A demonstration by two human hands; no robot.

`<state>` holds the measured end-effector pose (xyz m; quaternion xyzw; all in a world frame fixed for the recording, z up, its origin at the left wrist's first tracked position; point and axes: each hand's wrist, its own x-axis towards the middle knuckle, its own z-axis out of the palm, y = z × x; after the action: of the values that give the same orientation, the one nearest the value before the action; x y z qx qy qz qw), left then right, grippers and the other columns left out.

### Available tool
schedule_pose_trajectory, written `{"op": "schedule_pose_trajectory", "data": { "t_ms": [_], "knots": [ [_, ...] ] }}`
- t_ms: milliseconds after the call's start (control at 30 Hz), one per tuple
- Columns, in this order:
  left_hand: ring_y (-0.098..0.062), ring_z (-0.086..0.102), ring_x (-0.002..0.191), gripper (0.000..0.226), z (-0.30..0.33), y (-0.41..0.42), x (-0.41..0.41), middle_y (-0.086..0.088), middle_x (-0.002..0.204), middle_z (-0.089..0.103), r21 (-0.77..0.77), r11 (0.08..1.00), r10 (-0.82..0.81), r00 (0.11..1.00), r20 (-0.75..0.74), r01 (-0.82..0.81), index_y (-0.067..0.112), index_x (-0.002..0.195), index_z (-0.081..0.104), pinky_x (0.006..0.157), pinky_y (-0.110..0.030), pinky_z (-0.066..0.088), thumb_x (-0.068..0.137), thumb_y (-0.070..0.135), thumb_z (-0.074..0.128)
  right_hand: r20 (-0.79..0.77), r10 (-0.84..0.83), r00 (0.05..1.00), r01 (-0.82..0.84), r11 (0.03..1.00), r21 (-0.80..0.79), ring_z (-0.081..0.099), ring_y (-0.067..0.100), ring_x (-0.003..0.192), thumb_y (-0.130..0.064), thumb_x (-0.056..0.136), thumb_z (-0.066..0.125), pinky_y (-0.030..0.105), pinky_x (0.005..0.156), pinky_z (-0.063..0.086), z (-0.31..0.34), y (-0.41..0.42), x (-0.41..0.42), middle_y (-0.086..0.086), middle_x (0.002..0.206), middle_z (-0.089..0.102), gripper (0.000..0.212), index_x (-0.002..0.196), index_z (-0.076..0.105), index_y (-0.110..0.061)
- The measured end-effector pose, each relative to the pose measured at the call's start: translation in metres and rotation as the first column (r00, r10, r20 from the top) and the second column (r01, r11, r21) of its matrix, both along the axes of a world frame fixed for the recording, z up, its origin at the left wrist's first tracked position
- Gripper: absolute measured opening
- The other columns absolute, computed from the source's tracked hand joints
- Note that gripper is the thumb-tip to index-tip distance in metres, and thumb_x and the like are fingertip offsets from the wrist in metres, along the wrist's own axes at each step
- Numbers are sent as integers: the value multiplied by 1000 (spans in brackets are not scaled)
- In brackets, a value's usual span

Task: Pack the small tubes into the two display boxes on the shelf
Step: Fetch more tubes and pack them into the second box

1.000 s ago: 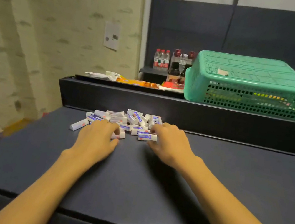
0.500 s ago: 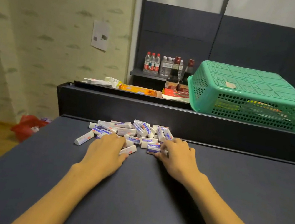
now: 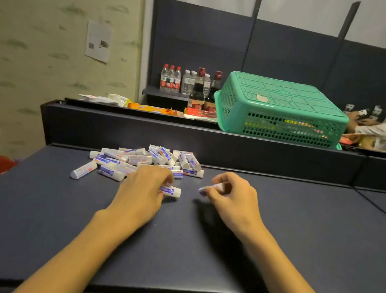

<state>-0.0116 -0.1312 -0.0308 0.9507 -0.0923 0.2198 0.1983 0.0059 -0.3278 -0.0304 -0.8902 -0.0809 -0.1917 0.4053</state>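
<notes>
A dark blue shelf top (image 3: 274,236) carries a heap of small white tubes (image 3: 143,161) at its far edge. The left hand (image 3: 144,189) lies palm down on the heap's near side, fingers curled over one tube (image 3: 171,190). To the right, the right hand (image 3: 231,199) pinches a single tube (image 3: 207,189), lifted clear. An upturned green basket (image 3: 282,110) sits beyond.
</notes>
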Motion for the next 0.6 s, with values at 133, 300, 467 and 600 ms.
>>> {"op": "schedule_pose_trajectory", "data": {
  "t_ms": [133, 300, 467, 600],
  "knots": [
    [-19, 46, 116, 31, -3, -24, -9, 4, 119, 56, 24, 994, -104, 995, 1, 104, 21, 116, 61, 96, -32, 40, 85, 19, 66, 4, -52, 999, 52, 999, 14, 58, 12, 83, -21, 85, 66, 16, 72, 37, -3, -22, -24, 0, 97, 60, 12, 97, 68, -21],
    [-17, 46, 111, 32, -1, -60, -19, 4, 113, 54, 49, 981, -189, 982, -13, 190, 25, 116, 61, 94, -30, 40, 85, 30, 67, 44, -130, 991, 124, 986, 109, 60, 16, 83, -10, 80, 64, 20, 75, 43, -5, -50, -46, 4, 92, 59, 24, 99, 60, -23],
    [-17, 49, 105, 30, 1, -112, -26, 5, 109, 56, 50, 969, -241, 970, 12, 240, 27, 114, 59, 89, -30, 40, 86, 36, 64, 61, -171, 983, 154, 962, 224, 56, 18, 67, 0, 73, 67, 9, 60, 39, 0, -99, -69, 1, 71, 55, 41, 104, 48, -20],
    [-19, 52, 101, 25, 1, -174, -30, 5, 108, 58, 58, 957, -286, 957, 50, 283, 26, 112, 60, 85, -31, 42, 87, 31, 62, 48, -229, 972, 216, 958, 186, 61, 22, 76, -7, 70, 70, 37, 83, 50, 2, -158, -84, -7, 81, 59, 51, 109, 45, -28]
  ]
}}
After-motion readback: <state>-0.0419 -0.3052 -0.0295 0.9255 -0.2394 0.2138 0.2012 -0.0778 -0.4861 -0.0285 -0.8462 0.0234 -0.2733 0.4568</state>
